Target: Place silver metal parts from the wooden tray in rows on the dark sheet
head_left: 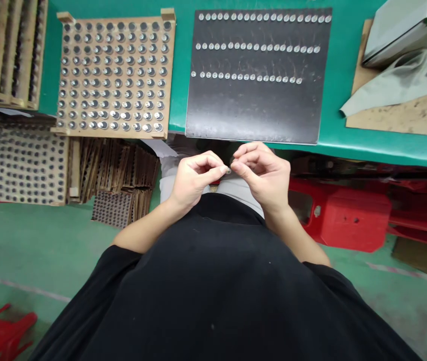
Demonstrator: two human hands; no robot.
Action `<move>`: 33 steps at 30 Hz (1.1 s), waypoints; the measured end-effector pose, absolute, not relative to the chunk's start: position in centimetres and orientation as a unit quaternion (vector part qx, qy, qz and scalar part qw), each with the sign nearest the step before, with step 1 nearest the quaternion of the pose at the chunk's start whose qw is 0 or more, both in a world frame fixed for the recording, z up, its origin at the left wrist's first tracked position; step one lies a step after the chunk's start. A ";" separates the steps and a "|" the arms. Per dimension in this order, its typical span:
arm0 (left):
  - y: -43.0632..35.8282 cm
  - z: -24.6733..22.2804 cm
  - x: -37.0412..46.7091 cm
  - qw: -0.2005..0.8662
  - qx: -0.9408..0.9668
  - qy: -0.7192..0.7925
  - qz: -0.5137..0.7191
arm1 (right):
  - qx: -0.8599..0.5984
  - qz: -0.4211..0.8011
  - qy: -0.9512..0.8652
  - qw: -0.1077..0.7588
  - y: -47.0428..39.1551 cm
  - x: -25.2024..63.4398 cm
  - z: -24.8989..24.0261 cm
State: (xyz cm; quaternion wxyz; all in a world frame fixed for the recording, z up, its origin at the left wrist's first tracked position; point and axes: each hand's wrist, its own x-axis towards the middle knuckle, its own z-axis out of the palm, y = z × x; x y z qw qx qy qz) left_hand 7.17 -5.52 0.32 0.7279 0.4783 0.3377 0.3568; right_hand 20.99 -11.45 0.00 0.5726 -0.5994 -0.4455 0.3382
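Just in front of the table edge, over my lap, my left hand (198, 178) pinches a small round metal part (228, 170) between thumb and forefinger. Close beside it is my right hand (264, 168), its thumb and forefinger drawn together at the part's right side. What sits between those right fingertips is too small to make out. Beyond my hands lies a black board (251, 108) bearing three rows of small silvery discs (249, 76), with thin hair-like wires around them. To its left, a wooden tray (171, 75) holds many metal cylinders in rows.
More wooden trays (29, 165) are stacked at the left, on and below the green table (181, 65). On the right, a white box (397, 30) and a pale cloth (394, 85) rest on cardboard. Red stools (356, 220) stand at the right and lower left.
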 end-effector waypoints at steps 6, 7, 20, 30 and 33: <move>-5.7 0.4 7.0 0.733 0.481 0.330 0.350 | -0.611 0.238 -0.508 0.559 -11.5 20.6 0.0; -5.7 0.4 7.0 0.734 0.479 0.333 0.348 | -0.624 0.218 -0.511 0.550 -11.5 20.5 -0.2; -3.0 0.7 5.4 0.687 0.569 0.323 0.318 | -0.667 0.255 -0.472 0.518 -12.6 22.3 -2.9; 18.4 1.3 -5.4 0.359 0.584 0.593 0.422 | -0.652 0.292 -0.398 0.576 -12.7 23.5 -3.2; 22.5 0.7 -6.7 0.326 0.554 0.652 0.402 | -0.639 0.293 -0.397 0.589 -12.4 23.1 -2.7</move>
